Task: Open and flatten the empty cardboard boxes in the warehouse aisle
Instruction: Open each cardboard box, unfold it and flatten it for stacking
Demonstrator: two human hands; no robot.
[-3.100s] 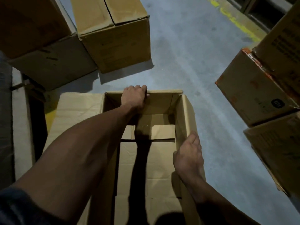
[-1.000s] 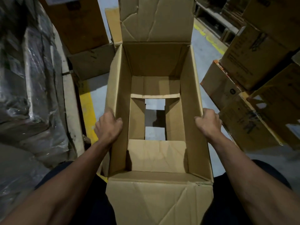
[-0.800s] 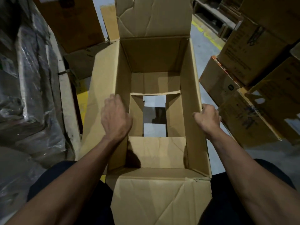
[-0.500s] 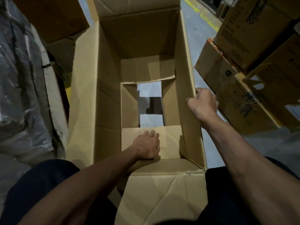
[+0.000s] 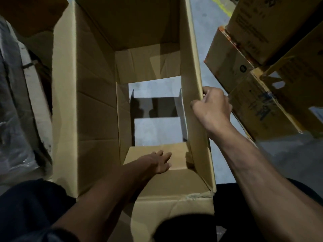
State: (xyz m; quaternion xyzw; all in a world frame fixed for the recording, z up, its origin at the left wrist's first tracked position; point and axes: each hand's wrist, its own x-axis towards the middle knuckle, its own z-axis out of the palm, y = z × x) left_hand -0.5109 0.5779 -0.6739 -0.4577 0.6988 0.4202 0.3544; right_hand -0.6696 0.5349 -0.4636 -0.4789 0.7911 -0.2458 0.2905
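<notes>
A big brown cardboard box (image 5: pixel 94 105) stands open in front of me, its top flaps spread. Its bottom flaps hang apart, and the grey floor (image 5: pixel 157 130) shows through the gap. My left hand (image 5: pixel 158 162) reaches down inside the box, fingers straight, pressing on the near bottom flap (image 5: pixel 176 154). My right hand (image 5: pixel 212 109) grips the top edge of the box's right wall (image 5: pixel 194 81), with the fingers curled over the rim.
Stacked cardboard boxes (image 5: pixel 262 55) lean close on the right. Plastic-wrapped goods (image 5: pixel 15 105) and a dark box (image 5: pixel 33 13) stand on the left. A yellow line (image 5: pixel 222 6) marks the concrete aisle floor at the far right.
My left hand left the box's left wall, went down inside and now presses the near bottom flap. The bottom gap has widened. My right hand keeps its grip on the right wall.
</notes>
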